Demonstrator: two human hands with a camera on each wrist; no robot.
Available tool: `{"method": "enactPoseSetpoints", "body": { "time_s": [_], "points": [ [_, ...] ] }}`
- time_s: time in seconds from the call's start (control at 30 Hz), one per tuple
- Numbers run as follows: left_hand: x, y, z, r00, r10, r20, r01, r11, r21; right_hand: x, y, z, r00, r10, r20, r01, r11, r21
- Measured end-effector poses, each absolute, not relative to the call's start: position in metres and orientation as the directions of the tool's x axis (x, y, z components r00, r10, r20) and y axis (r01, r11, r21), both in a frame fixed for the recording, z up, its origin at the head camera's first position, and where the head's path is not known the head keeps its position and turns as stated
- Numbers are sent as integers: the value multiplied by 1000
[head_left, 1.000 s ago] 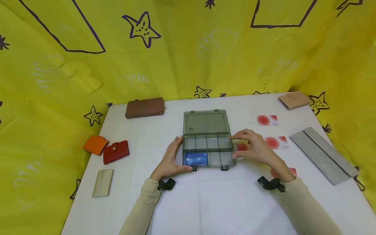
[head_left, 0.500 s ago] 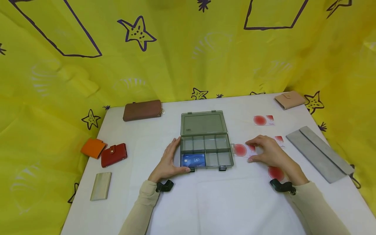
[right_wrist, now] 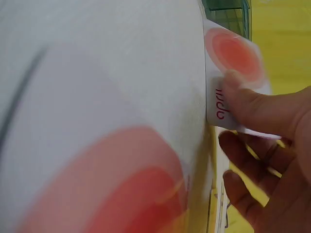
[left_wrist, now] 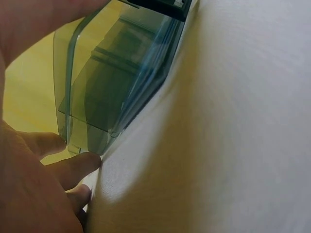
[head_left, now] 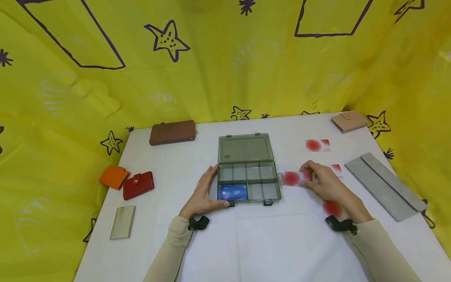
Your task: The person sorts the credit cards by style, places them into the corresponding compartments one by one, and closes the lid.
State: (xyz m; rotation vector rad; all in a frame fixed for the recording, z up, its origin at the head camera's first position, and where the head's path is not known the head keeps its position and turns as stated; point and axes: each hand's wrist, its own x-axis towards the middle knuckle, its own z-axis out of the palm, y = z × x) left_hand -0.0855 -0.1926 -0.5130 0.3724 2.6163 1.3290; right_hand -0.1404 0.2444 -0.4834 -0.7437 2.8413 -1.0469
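On the white tabletop (head_left: pixel 275 243), four red cards are counted — the back card (head_left: pixel 318 145), the half-covered card (head_left: pixel 337 168), the front card (head_left: pixel 332 208), partly hidden by the right wrist, and the held card (head_left: pixel 291 178). One box (head_left: pixel 271 191) is seen, its lid (head_left: pixel 245 148) folded back, with one blue card (head_left: pixel 234 192) in the front left compartment. Six wallets are spread about: the brown wallet (head_left: pixel 172 132), orange wallet (head_left: pixel 114 177), red wallet (head_left: pixel 138 185), cream wallet (head_left: pixel 122 222), tan wallet (head_left: pixel 349 120) and grey wallet (head_left: pixel 385 187).

The held card, just right of the box, is pinched at its right end between the thumb and fingers of the right hand (head_left: pixel 325 182). The box's left side and front edge are touched by the left hand (head_left: pixel 201 197), its fingers straight.

A second ago the right hand was seen at the box's right edge; half a second ago, its fingers were spread beside that card — now they are closed on it. The left hand's place is unchanged.
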Motion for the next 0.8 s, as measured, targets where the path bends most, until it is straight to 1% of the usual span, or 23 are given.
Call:
{"method": "enactPoseSetpoints", "body": {
  "time_s": [0.1, 0.23, 0.33, 0.4, 0.5, 0.6, 0.7, 0.8],
  "points": [
    [-85, -193, -513, -952, 304, -45, 141, 562, 815, -141, 244, -481, -879, -434, 195, -450, 625, -638],
    [-85, -193, -511, -951, 307, -46, 139, 554, 821, -145, 241, -474, -886, -380, 265, -442, 522, -729],
    [-85, -193, -511, -950, 308, -50, 136, 555, 821, -147, 237, -466, -893, -313, 324, -438, 437, -786],
    [-86, -193, -511, -951, 306, -51, 134, 553, 822, -148, 232, -461, -906, -261, 334, -416, 389, -822],
    [-86, -194, -511, -951, 307, -48, 138, 557, 819, -147, 224, -454, -932, -216, 292, -348, 297, -889],
    [-87, -193, -512, -950, 310, -43, 143, 553, 821, -144, 215, -451, -939, -245, 243, -300, 234, -925],
    [-86, -193, -512, -949, 311, -39, 147, 550, 822, -138, 206, -454, -919, -322, 228, -304, 212, -929],
    [-85, -193, -512, -951, 308, -35, 148, 551, 821, -132, 198, -460, -900, -383, 210, -315, 236, -919]
  ]
}}
